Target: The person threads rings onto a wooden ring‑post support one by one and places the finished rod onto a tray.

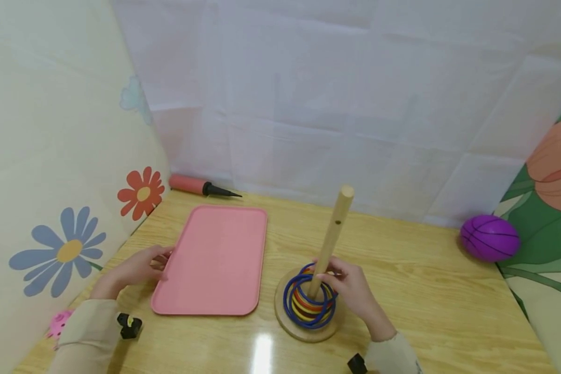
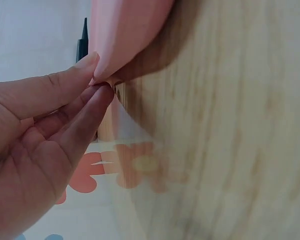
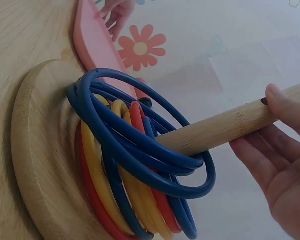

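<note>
My left hand (image 1: pixel 145 266) pinches the left edge of a pink tray (image 1: pixel 215 259) between thumb and fingers; the left wrist view shows the tray's rim (image 2: pixel 125 40) at the fingertips. On the right, my right hand (image 1: pixel 350 285) grips a wooden post (image 1: pixel 333 234) that leans a little to the right in the head view. The post rises from a round wooden base (image 3: pixel 35 150). Several blue, yellow and red rings (image 1: pixel 308 304) are stacked around its foot, the top blue rings (image 3: pixel 140 135) lying tilted. In the right wrist view the right hand (image 3: pixel 285 135) sits above the rings.
A red hand pump (image 1: pixel 189 184) with a black nozzle lies behind the tray by the back cloth. A purple ball (image 1: pixel 490 238) is at the far right. Near the left sleeve is a small pink toy (image 1: pixel 59 323). Flower-printed cloth (image 1: pixel 65 156) borders the table.
</note>
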Action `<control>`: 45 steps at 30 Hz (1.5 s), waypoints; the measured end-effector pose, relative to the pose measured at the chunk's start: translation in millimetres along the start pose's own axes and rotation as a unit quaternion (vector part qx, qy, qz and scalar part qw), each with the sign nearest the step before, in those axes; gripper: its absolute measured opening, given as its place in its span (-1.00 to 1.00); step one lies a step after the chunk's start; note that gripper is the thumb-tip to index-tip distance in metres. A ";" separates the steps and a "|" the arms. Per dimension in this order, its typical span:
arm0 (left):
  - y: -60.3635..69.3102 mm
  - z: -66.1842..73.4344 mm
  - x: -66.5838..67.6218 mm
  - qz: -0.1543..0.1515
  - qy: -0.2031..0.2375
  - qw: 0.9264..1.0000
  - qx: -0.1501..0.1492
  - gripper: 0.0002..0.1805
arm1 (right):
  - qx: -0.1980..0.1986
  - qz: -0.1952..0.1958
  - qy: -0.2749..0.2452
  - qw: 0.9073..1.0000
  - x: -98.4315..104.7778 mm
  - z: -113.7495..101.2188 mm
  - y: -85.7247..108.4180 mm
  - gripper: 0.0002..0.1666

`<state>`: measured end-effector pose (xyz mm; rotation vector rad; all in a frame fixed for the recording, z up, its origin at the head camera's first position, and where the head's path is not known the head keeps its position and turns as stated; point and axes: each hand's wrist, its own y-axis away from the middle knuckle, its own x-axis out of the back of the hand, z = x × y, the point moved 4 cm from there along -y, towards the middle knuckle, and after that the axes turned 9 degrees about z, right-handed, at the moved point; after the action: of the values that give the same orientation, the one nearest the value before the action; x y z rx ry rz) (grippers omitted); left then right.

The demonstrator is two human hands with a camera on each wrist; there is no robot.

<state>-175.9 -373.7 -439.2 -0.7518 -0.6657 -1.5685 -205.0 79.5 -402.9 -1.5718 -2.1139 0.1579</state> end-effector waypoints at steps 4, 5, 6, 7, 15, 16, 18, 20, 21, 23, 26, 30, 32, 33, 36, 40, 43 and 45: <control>-1.0 -0.4 -0.5 -0.002 0.012 1.000 -0.001 -0.22 | 0.003 0.010 0.010 1.000 5.5 0.0 0.3 -0.66; -1.6 0.0 -1.2 -0.003 0.014 1.000 -0.003 -0.22 | 0.003 0.012 0.011 1.000 7.1 0.0 0.4 -0.67; -2.1 0.6 -2.4 -0.005 0.019 1.000 -0.004 -0.22 | 0.003 0.015 0.014 1.000 8.9 -0.4 0.3 -0.68; -2.7 1.2 -3.6 -0.007 0.023 1.000 -0.005 -0.22 | 0.006 0.018 0.018 1.000 10.8 -1.0 0.3 -0.70; -9.1 12.0 -14.5 -0.021 0.031 0.999 -0.017 -0.24 | 0.004 0.034 0.021 0.999 27.8 -8.4 1.3 -0.72; -9.6 13.4 -15.8 -0.023 0.033 0.999 -0.018 -0.23 | 0.005 0.036 0.020 0.999 29.8 -9.1 1.3 -0.72; -10.2 16.9 -18.5 -0.026 0.038 0.999 -0.022 -0.23 | 0.016 0.040 0.017 0.999 33.2 -10.4 0.9 -0.71; -10.2 20.9 -20.7 -0.026 0.043 0.998 -0.027 -0.22 | 0.025 0.045 0.016 0.999 36.4 -12.6 0.5 -0.72; -10.5 22.6 -22.0 -0.026 0.044 0.998 -0.034 -0.21 | 0.028 0.048 0.016 0.998 37.9 -13.7 0.3 -0.72; -10.7 25.8 -24.5 -0.026 0.050 0.998 -0.038 -0.20 | 0.037 0.051 0.010 0.998 40.3 -16.3 -0.4 -0.73; -11.8 29.1 -29.9 -0.027 0.060 0.997 -0.046 -0.20 | 0.042 0.056 0.007 0.998 43.6 -19.5 -1.6 -0.75; -12.3 36.4 -38.5 -0.032 0.072 0.996 -0.037 -0.20 | 0.040 0.063 0.008 0.997 46.5 -22.0 -3.3 -0.74; -11.8 43.3 -42.5 -0.034 0.078 0.996 -0.029 -0.20 | 0.043 0.067 0.012 0.997 47.7 -23.5 -4.0 -0.74; -11.5 46.8 -44.4 -0.035 0.081 0.996 -0.026 -0.20 | 0.044 0.070 0.012 0.997 48.3 -24.1 -4.2 -0.74; -12.2 56.4 -50.9 -0.036 0.092 0.995 -0.029 -0.21 | 0.051 0.076 0.013 0.996 49.6 -26.7 -5.4 -0.73; -15.0 65.8 -60.7 -0.030 0.110 0.991 -0.066 -0.24 | 0.053 0.078 0.011 0.996 50.6 -29.3 -6.8 -0.72; -17.0 74.7 -70.5 -0.033 0.126 0.988 -0.088 -0.23 | 0.051 0.078 0.012 0.996 50.9 -30.4 -7.6 -0.73; -18.1 82.8 -77.5 -0.039 0.135 0.986 -0.090 -0.22 | 0.047 0.079 0.011 0.996 50.9 -30.7 -7.9 -0.73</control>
<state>-179.9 -259.2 -447.9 -0.6355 -0.3614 -1.7804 -208.6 117.9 -357.0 -1.6755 -1.9359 0.2873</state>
